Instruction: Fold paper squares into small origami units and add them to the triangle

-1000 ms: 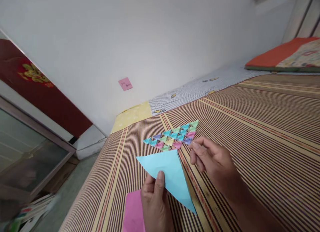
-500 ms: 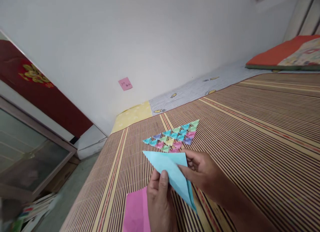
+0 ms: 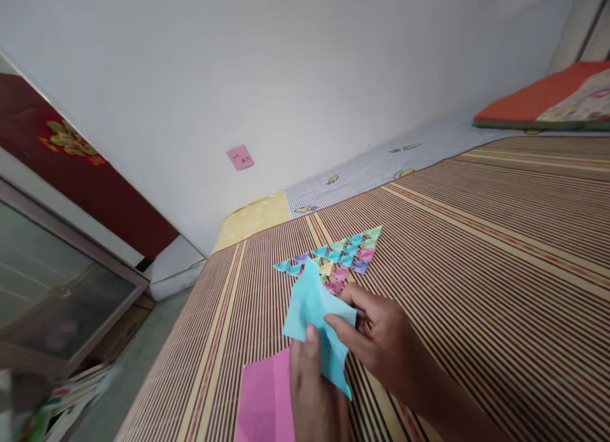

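Note:
A light blue sheet of paper, creased and partly opened out, is held between both hands above the mat. My left hand pinches its lower left part, thumb on top. My right hand grips the right corner, its thumb lying over the paper. Beneath and left of my left hand lies a pink sheet of paper with a crease. Just beyond the blue sheet are several small folded paper pieces in blue, green, pink, yellow and purple, laid in slanting rows. The blue sheet hides some of them.
The striped mat covers the bed. A patterned sheet shows along the wall, where a pink note is stuck. An orange cushion lies far right. At left stand a glass-fronted cabinet and papers on the floor.
The blue paper was folded into a triangle and now is partly unfolded, with its inner creases showing. My left hand has shifted slightly right.

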`<state>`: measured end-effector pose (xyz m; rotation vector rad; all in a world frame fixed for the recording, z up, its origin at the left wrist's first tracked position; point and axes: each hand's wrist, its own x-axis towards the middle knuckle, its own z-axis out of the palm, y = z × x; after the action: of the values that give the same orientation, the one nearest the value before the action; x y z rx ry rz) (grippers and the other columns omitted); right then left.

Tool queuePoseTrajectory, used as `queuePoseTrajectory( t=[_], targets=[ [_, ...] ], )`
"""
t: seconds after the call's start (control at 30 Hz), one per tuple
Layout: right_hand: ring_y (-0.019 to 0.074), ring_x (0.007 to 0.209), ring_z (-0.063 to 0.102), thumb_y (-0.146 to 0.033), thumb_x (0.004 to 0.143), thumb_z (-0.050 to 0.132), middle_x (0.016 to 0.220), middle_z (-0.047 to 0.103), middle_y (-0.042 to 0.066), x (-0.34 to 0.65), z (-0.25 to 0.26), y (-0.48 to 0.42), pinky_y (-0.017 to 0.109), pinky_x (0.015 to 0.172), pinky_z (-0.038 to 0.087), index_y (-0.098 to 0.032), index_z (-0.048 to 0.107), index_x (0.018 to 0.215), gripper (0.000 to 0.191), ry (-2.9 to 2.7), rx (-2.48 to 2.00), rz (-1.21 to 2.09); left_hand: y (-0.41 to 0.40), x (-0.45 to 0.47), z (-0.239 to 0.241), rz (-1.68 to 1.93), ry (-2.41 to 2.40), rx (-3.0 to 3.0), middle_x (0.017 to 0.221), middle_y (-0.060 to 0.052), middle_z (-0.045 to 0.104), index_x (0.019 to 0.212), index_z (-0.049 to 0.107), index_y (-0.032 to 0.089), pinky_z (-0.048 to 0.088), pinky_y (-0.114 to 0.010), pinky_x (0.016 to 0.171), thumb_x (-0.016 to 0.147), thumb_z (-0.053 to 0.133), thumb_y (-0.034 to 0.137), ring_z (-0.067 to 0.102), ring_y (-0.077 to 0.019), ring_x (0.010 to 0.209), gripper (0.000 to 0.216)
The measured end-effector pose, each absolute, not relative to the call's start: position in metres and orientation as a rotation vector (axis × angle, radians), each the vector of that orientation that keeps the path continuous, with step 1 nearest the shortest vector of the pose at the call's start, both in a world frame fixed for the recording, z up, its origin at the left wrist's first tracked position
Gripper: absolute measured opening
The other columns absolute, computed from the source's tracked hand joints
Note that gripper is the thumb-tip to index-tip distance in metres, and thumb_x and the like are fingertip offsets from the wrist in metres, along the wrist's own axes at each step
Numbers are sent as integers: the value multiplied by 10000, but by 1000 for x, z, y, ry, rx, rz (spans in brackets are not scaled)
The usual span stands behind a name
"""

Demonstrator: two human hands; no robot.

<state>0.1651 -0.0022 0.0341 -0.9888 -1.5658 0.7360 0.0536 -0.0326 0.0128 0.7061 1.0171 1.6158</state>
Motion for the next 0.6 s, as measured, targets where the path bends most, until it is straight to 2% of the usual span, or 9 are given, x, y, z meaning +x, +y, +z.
queuePoseTrajectory(
  t=[0.13,0.37,0.6],
  targets=[
    [102,514,363,-287,897,603,587,382,-73,172,38,0,220,473,307,-212,474,728,225,-1488,-1001,898,-27,47,21,1682,1005,272,1279,-158,699,1433,537,169,536,-444,1017,923,590,305,640,-322,1219,531],
    [118,540,471,-404,911,630,634,496,-42,185,34,5,219,479,382,-190,569,860,229,-1308,-870,1255,-26,32,28,1576,865,199,1333,-191,670,1467,517,138,490,-474,1075,982,529,309,609,-341,1261,515],
    [112,477,459,-420,962,556,532,472,-48,195,32,9,225,460,392,-202,553,724,322,-1343,-954,1051,-31,15,22,1549,696,320,1383,-131,641,1480,522,214,386,-461,1160,994,493,318,513,-323,1354,497]
  ],
)
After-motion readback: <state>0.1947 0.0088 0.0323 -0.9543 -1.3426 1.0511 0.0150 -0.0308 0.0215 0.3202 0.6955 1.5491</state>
